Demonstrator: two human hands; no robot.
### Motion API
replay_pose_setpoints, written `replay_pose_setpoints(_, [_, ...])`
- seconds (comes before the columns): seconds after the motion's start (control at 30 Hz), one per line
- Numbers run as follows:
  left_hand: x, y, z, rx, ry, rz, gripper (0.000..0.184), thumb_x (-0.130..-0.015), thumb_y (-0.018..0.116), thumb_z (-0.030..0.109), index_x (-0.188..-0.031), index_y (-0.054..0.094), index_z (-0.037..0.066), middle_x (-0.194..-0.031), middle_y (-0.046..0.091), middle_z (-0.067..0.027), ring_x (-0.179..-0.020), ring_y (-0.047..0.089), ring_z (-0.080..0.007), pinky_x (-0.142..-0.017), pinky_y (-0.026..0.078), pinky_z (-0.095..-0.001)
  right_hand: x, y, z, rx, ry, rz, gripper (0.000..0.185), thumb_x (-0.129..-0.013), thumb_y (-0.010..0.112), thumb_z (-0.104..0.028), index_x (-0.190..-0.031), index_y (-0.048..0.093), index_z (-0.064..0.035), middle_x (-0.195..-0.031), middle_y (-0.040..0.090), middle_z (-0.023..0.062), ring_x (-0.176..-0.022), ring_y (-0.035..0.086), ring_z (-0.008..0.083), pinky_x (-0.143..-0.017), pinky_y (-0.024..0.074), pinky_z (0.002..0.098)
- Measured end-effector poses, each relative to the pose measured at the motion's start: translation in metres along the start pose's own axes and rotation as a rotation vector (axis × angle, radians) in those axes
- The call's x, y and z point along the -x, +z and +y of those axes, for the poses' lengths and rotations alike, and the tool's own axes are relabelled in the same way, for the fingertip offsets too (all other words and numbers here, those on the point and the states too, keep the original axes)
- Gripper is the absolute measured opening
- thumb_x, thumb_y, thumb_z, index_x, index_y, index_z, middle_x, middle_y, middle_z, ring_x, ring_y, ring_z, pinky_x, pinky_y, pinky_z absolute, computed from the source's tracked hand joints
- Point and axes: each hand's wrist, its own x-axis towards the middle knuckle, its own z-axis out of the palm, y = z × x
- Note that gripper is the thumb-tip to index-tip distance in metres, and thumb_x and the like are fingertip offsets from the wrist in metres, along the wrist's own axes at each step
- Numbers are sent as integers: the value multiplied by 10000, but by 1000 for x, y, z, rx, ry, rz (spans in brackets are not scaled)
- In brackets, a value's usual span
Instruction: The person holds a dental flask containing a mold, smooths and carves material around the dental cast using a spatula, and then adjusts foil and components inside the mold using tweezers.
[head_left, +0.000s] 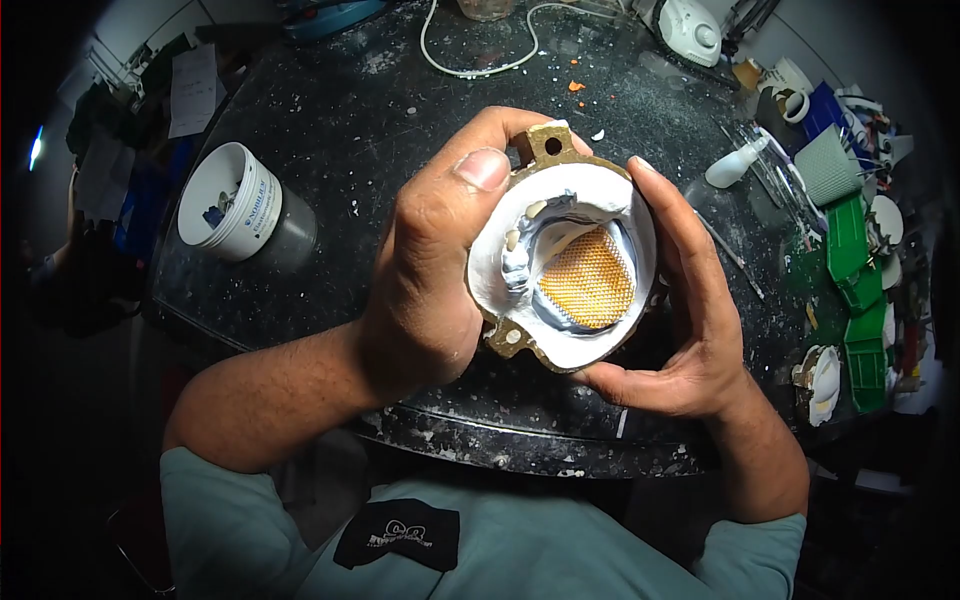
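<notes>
Both my hands hold up a brass-coloured dental flask half [510, 337] above the bench, its open face towards me. White plaster [585, 352] fills it, with several artificial teeth [514, 250] in a curved row on the left side. A gold mesh [590, 280] lies in the hollow at the middle. My left hand [430, 240] grips the left side, its thumb on the upper rim. My right hand [695, 310] is closed around the right side, fingers along the upper right and thumb under the lower edge.
A white plastic tub [238, 205] with small items stands at the left of the dark bench [340, 110]. To the right lie a small bottle [735, 163], a thin tool [730, 255], green trays [850, 255] and another plaster-filled flask part [820, 385]. A white cable [478, 72] runs along the back.
</notes>
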Motion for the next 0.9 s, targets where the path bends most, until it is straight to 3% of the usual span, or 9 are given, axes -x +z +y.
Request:
replay_pose_setpoints(0.27, [-1,0,1,-5,-13,4,718,-969,228,525,-1250,533,-61,-1136,658,-178,-1088,633,-226,-979,486,-368,0,0,0,9,-6,2,1192,-668,913,-157,-1560,160,86,-1614,249,257,-1479,338,325,-1227,261,437])
replay_pose_setpoints(0.37, [-1,1,2,193,-16,-25,568,-1053,232,445,-1220,512,-20,-1105,619,-131,-1044,614,-167,-970,480,-320,0,1,0,-2,-50,46,1207,-663,919,-169,-1556,150,93,-1605,250,273,-1470,349,337,-1219,290,450])
replay_pose_setpoints(0.47, [-3,0,0,316,-41,-4,595,-1048,232,452,-1229,524,-33,-1135,622,-147,-1066,612,-188,-1008,458,-338,-1,3,0,-72,-81,96,1254,-638,944,-202,-1548,138,106,-1597,229,303,-1451,376,355,-1199,337,467])
replay_pose_setpoints(0.63, [1,-12,-17,576,93,-155,571,-1057,255,409,-1297,511,-41,-1216,613,-197,-1134,605,-229,-1050,442,-364,-3,-2,1,-25,-225,68,1350,-581,991,-290,-1520,128,154,-1588,198,339,-1441,378,393,-1188,360,495])
replay_pose_setpoints(0.8, [21,-16,-39,477,139,-54,384,-1091,333,265,-1407,429,71,-1390,508,-273,-1235,576,-299,-1098,443,-432,0,0,0,-46,-270,137,1388,-565,999,-379,-1505,137,169,-1573,207,355,-1441,372,402,-1191,358,504])
replay_pose_setpoints(0.9, [10,-29,-35,200,353,-209,371,-1074,420,128,-1441,384,170,-1439,455,-295,-1256,564,-348,-1081,479,-493,2,-2,-4,-23,-253,137,1396,-548,1007,-396,-1500,154,166,-1565,225,352,-1431,392,391,-1187,369,486])
